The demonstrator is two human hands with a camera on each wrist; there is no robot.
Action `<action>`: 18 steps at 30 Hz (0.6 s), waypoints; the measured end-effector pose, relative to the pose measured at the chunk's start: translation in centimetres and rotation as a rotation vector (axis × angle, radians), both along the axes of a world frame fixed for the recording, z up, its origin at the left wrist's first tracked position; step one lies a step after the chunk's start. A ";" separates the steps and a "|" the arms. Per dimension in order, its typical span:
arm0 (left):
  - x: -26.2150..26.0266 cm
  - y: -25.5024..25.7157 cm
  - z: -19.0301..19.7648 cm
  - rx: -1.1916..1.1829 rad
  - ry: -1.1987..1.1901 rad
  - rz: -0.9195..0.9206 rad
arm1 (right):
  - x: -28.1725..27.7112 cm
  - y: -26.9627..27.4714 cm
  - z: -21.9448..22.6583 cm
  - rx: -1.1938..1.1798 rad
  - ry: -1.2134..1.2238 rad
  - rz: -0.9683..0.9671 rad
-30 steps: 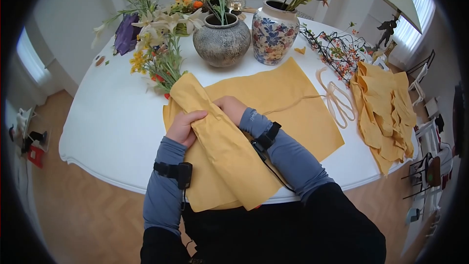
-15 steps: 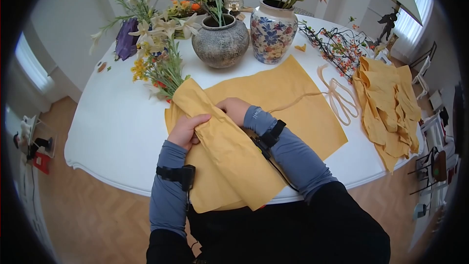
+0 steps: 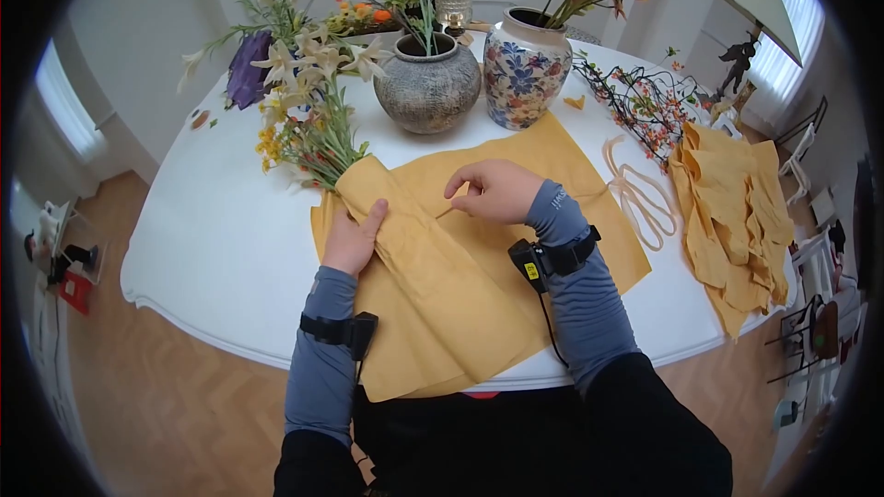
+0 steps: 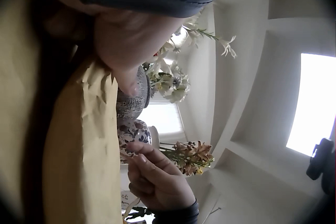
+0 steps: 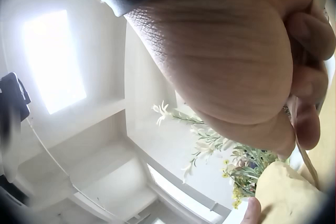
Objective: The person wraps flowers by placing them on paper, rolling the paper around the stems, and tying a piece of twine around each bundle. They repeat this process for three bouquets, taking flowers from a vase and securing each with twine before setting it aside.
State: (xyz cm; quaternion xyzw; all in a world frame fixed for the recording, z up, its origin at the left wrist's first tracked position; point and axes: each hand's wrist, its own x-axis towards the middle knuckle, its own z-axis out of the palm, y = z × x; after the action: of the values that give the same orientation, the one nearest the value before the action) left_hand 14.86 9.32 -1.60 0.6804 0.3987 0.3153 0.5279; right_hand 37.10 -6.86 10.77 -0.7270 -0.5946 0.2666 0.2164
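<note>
Yellow wrapping paper (image 3: 433,285) is rolled around a bouquet of white and yellow flowers (image 3: 318,124), whose heads stick out at the upper left. My left hand (image 3: 354,239) grips the roll near its neck, thumb on top and the other fingers hidden beneath. To the right of the roll, my right hand (image 3: 497,191) pinches a thin beige ribbon (image 5: 306,160) between thumb and fingertips. From that pinch the ribbon runs down to the paper. Its looped remainder lies on the table at the right.
Beyond the bouquet stand a round grey vase (image 3: 428,87) and a floral-patterned vase (image 3: 525,74), both holding flowers. Berry branches (image 3: 640,106) lie at the back right of the white table (image 3: 203,248). Crumpled yellow paper (image 3: 732,221) hangs over its right edge.
My right hand has drawn out from beside the roll and lifted to the right, with the ribbon in its fingers. The left hand keeps its hold on the paper, its thumb shifted slightly.
</note>
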 end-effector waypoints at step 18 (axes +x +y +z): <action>-1.4 -2.4 6.0 -0.210 -0.721 -0.065 | -1.2 -3.3 5.0 0.169 0.821 0.090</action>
State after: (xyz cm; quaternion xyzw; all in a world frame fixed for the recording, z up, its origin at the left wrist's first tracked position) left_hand 13.43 6.89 4.44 0.4802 0.1957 0.4751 0.7109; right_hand 35.87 -10.16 15.74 -0.5136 -0.5099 0.4937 0.4821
